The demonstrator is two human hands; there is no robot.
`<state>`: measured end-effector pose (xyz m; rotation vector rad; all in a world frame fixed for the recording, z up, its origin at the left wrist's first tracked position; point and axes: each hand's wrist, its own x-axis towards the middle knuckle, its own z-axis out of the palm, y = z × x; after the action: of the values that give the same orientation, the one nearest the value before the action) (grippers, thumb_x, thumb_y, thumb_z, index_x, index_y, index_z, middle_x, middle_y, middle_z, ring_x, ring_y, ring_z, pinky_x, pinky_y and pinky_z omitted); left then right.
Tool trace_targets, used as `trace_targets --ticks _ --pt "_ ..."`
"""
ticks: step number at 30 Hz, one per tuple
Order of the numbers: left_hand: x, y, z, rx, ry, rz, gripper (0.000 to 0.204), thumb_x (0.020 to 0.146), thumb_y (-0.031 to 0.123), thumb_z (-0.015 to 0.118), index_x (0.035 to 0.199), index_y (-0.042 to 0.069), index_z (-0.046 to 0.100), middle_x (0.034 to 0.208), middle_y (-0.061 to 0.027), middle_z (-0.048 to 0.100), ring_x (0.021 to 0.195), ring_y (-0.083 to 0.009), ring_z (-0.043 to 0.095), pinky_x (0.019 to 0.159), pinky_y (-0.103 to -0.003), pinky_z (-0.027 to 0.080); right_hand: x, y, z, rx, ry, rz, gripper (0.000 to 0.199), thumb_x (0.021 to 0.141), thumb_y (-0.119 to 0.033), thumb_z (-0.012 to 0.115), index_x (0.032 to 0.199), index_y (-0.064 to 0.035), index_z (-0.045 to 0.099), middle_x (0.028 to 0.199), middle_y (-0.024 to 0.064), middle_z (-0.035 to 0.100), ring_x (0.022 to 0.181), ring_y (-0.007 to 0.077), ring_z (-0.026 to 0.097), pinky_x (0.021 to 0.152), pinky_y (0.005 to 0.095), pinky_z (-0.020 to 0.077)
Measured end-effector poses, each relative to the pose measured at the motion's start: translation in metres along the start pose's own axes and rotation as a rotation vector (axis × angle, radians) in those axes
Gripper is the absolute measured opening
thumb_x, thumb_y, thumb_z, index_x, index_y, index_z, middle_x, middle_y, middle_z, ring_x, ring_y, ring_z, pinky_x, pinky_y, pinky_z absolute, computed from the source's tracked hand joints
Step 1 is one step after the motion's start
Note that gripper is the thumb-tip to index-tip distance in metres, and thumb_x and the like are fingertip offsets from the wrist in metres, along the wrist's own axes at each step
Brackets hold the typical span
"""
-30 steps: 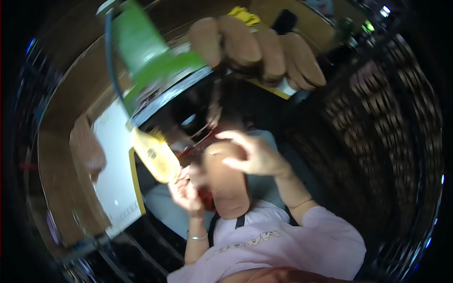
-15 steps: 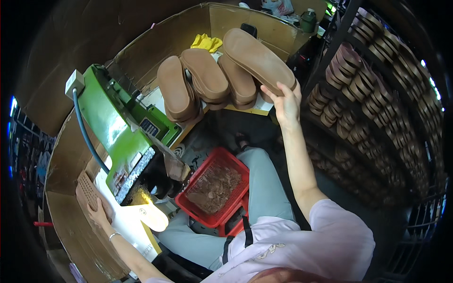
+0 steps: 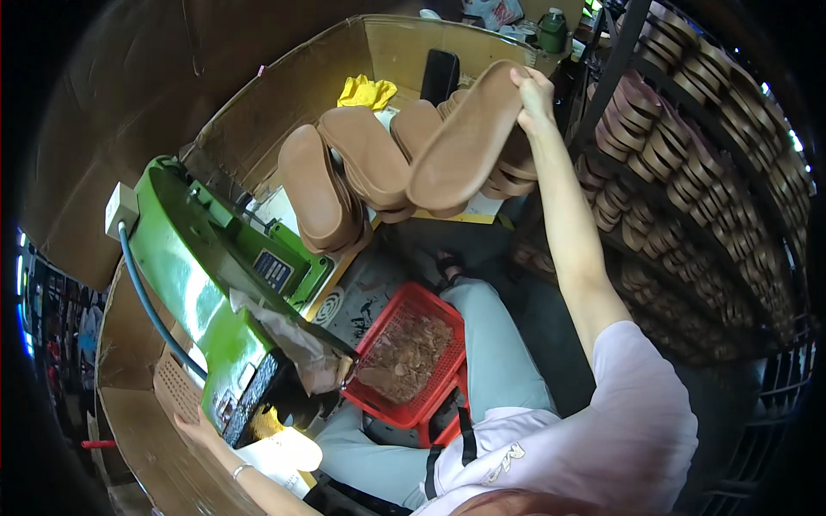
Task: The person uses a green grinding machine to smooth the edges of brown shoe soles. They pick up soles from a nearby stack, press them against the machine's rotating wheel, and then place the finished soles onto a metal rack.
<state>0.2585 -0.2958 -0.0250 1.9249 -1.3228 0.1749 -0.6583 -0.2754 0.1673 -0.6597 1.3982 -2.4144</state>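
Our right hand (image 3: 533, 90) was stretched out ahead, fingers pinched shut on the end of a brown sole (image 3: 469, 142), which hung tilted over the stack of soles (image 3: 361, 172) on the bench. Our left hand (image 3: 196, 426) lay low beside the green machine (image 3: 202, 297), against a perforated tan pad (image 3: 176, 389); we could not tell whether it gripped the pad or only rested on it.

We judged the sole light and bendy, rubbery rather than slippery, and in no way fragile. Held by one end it would likely droop, so a grip at the waist, or a flat palm beneath, would have carried it better.

Between our knees sat a red basket (image 3: 404, 413), roughly half full of brown trimmings (image 3: 404, 353). Racks (image 3: 688, 172) on the right held many more soles.
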Motion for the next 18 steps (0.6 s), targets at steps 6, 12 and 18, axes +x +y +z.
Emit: trace_targets --ticks 6,12,18 --pt "0.017 -0.046 -0.027 -0.449 0.050 -0.075 0.072 0.076 0.016 0.076 0.136 0.001 0.038 0.133 -0.0213 0.043 0.120 -0.0318 0.045 0.101 -0.045 0.039 -0.027 0.002 0.030 -0.001 0.027 0.088 0.070 0.077 0.006 0.056 0.138 -0.0149 0.028 0.136 0.0196 0.032 0.096 0.0327 0.060 0.070 0.0535 0.0577" --pt "-0.023 0.027 -0.063 -0.879 -0.131 -0.580 0.064 0.076 0.015 0.074 0.130 -0.002 0.044 0.124 -0.0178 0.050 0.107 -0.0293 0.054 0.092 -0.043 0.047 -0.135 0.054 0.019 -0.473 -0.182 0.329 0.066 0.079 -0.008 0.060 0.135 0.0005 0.027 0.118 0.0232 0.050 0.056 0.0267 0.063 0.043 0.0302 0.0532" --pt "-0.103 0.095 -0.117 -1.208 -0.206 -0.697 0.066 0.078 0.027 0.068 0.129 -0.007 0.044 0.128 -0.0183 0.049 0.116 -0.0315 0.050 0.096 -0.048 0.043 -0.165 0.052 0.006 -0.573 -0.210 0.305 0.059 0.079 -0.022 0.059 0.130 -0.0008 0.042 0.090 0.0139 0.060 0.043 0.0177 0.053 0.031 0.0289 0.0407"
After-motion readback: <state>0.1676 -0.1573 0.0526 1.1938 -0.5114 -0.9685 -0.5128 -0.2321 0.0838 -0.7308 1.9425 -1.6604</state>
